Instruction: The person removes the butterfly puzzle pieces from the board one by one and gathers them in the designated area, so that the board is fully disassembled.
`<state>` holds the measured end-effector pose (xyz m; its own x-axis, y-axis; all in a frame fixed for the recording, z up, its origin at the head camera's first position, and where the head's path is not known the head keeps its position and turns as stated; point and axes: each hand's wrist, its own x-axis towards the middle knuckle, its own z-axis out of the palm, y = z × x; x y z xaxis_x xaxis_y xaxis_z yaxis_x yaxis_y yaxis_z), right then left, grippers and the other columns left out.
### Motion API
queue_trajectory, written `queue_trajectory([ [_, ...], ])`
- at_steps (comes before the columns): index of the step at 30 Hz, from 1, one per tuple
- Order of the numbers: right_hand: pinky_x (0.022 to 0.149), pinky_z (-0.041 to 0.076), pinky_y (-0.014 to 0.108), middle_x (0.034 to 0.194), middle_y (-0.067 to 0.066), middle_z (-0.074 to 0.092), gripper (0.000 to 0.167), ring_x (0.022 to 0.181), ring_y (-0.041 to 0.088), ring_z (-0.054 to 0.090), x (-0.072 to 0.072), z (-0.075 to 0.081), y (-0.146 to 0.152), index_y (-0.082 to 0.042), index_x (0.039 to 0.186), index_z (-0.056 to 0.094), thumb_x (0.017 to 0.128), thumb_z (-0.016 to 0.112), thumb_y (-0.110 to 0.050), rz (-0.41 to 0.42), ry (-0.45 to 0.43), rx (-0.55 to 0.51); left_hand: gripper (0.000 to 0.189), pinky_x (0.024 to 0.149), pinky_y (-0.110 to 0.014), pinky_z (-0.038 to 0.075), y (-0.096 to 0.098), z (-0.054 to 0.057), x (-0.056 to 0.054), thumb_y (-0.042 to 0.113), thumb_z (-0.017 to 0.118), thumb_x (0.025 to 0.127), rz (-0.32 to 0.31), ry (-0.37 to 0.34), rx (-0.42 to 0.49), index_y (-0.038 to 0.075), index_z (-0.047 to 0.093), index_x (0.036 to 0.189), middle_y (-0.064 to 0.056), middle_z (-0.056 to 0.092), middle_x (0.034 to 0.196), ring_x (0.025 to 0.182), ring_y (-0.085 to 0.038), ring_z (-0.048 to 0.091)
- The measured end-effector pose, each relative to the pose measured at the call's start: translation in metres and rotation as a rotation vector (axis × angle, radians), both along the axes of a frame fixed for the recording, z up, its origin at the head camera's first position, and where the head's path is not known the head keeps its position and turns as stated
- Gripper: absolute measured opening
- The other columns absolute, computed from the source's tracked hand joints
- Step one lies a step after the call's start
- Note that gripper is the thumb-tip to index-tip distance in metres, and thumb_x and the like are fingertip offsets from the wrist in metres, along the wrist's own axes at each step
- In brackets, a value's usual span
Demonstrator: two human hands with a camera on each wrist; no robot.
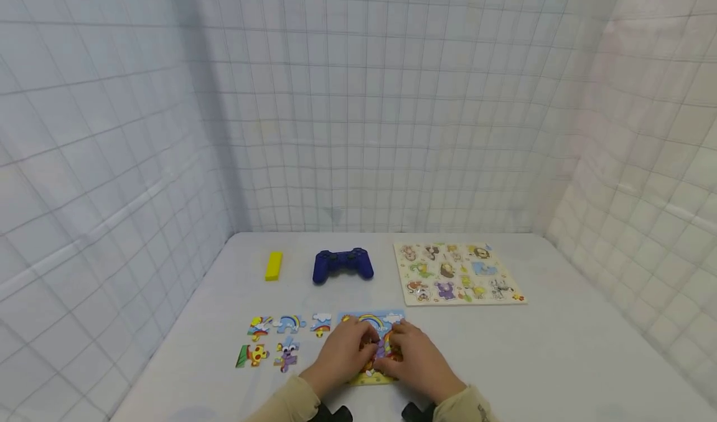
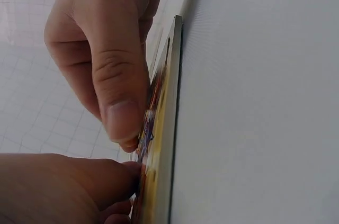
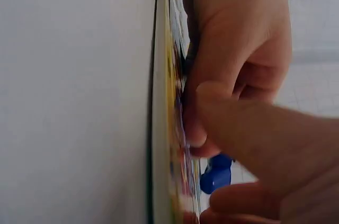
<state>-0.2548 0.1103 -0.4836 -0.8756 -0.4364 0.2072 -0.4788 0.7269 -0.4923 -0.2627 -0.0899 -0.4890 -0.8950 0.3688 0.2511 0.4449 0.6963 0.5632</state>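
A jigsaw board [image 1: 372, 378] with a rainbow picture and a yellow lower part lies flat at the table's front. My left hand [image 1: 346, 352] bends over its left half, thumb and finger drawn together at a purple puzzle piece [image 2: 148, 131] in the middle of the picture. From the other side my right hand [image 1: 419, 360] rests curved on the board, thumb [image 3: 197, 133] low at the same spot and index finger farther back. The hands cover much of the picture, and I cannot tell whether the right fingers pinch a piece.
Several loose puzzle pieces [image 1: 288, 323] lie left of the board. Behind stand a yellow block [image 1: 273, 266] and a dark blue game controller [image 1: 343, 264]. A wooden animal puzzle [image 1: 459, 274] lies at the back right. Gridded white cloth walls [image 1: 364, 129] enclose the table.
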Motion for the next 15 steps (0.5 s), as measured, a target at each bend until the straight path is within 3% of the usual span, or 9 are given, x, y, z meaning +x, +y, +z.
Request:
queue_trajectory([
  [2, 0.109, 0.041, 0.061, 0.143, 0.023, 0.058, 0.059, 0.140, 0.045, 0.048, 0.000, 0.000, 0.003, 0.000, 0.116, 0.070, 0.086, 0.081, -0.049, -0.009, -0.039, -0.038, 0.006, 0.066, -0.025, 0.038, 0.000, 0.000, 0.002, 0.019, 0.076, 0.093, 0.000, -0.008, 0.009, 0.017, 0.071, 0.096, 0.007, 0.054, 0.084, 0.075, -0.005, 0.044],
  [5, 0.111, 0.034, 0.069, 0.158, 0.025, 0.042, 0.100, 0.150, 0.045, 0.033, -0.001, -0.001, 0.007, 0.004, 0.150, 0.048, 0.081, 0.082, -0.059, -0.029, -0.096, -0.060, 0.006, 0.066, -0.025, 0.039, 0.001, 0.001, 0.003, 0.020, 0.077, 0.093, 0.012, -0.020, 0.017, 0.017, 0.071, 0.095, 0.007, 0.056, 0.084, 0.075, -0.004, 0.045],
  [8, 0.113, 0.026, 0.072, 0.166, 0.023, 0.029, 0.116, 0.156, 0.044, 0.017, -0.005, -0.002, 0.012, 0.002, 0.157, 0.034, 0.077, 0.078, -0.070, -0.044, -0.126, 0.001, 0.007, 0.066, -0.025, 0.040, 0.002, 0.001, 0.002, 0.022, 0.077, 0.092, 0.030, -0.020, 0.017, 0.018, 0.073, 0.095, 0.008, 0.058, 0.085, 0.074, -0.003, 0.047],
  [15, 0.116, 0.018, 0.072, 0.165, 0.025, 0.028, 0.111, 0.156, 0.047, 0.011, -0.010, -0.001, 0.020, 0.003, 0.157, 0.034, 0.082, 0.075, -0.068, -0.054, -0.206, 0.047, 0.005, 0.062, -0.024, 0.043, 0.004, -0.001, -0.001, 0.030, 0.079, 0.092, 0.066, -0.027, 0.004, 0.027, 0.075, 0.093, 0.015, 0.063, 0.085, 0.071, 0.002, 0.053],
])
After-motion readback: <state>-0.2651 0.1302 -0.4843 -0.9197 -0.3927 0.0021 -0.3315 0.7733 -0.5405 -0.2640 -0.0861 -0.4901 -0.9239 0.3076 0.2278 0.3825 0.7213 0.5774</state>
